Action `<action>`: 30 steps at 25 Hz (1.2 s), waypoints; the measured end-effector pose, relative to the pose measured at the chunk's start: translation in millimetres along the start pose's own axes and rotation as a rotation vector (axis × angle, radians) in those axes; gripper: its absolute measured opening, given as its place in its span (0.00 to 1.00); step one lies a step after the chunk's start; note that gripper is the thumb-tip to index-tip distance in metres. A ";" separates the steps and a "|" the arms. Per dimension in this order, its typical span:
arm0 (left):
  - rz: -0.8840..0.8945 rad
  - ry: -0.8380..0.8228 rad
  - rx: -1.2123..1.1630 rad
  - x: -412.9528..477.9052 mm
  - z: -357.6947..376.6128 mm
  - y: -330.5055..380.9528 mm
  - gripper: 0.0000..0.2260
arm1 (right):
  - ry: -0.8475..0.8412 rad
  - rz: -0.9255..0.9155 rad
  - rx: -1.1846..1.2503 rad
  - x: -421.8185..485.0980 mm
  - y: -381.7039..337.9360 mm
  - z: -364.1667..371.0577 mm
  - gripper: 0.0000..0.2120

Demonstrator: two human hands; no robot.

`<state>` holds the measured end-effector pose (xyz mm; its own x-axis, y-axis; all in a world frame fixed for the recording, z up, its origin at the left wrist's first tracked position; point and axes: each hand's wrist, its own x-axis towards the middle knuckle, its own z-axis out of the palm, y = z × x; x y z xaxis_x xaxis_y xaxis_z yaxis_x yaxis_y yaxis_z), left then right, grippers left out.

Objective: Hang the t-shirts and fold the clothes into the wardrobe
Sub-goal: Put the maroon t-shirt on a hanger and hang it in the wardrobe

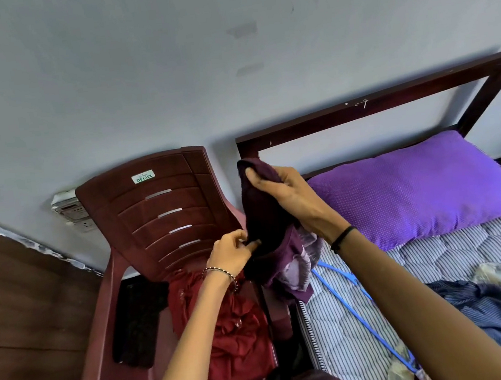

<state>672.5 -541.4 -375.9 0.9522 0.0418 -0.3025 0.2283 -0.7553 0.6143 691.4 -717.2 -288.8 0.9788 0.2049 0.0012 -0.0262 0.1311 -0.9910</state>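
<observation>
While aloft, purple garment in right hand

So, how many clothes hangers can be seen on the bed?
1: a blue hanger lies on the striped mattress, near the edge beside the chair. Part of it is covered, so others may be hidden.

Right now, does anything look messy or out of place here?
Yes. A red cloth lies crumpled in a heap on the chair seat, a blue-grey garment is bunched on the mattress, and a blue hanger lies bare there too. The left hand and right hand hold the purple garment.
</observation>
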 end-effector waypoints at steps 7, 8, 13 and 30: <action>-0.399 0.161 -1.003 -3.6 -1.7 9.7 0.05 | 0.457 0.153 0.003 -3.9 38.5 -37.1 0.26; -0.429 0.172 -1.125 -6.2 -5.1 12.9 0.06 | 0.475 0.194 -0.039 -8.6 52.8 -45.5 0.26; -0.499 0.082 -1.233 2.0 6.0 13.7 0.14 | 0.525 0.294 -0.213 -28.2 107.5 -68.3 0.19; -0.481 -0.012 -1.142 22.8 73.3 14.6 0.12 | 0.368 0.564 -0.185 -58.4 215.7 -88.2 0.13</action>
<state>682.7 -599.5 -427.3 0.7220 0.1470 -0.6761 0.6058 0.3377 0.7204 646.5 -786.4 -514.5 0.8322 -0.1530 -0.5329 -0.5473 -0.0731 -0.8337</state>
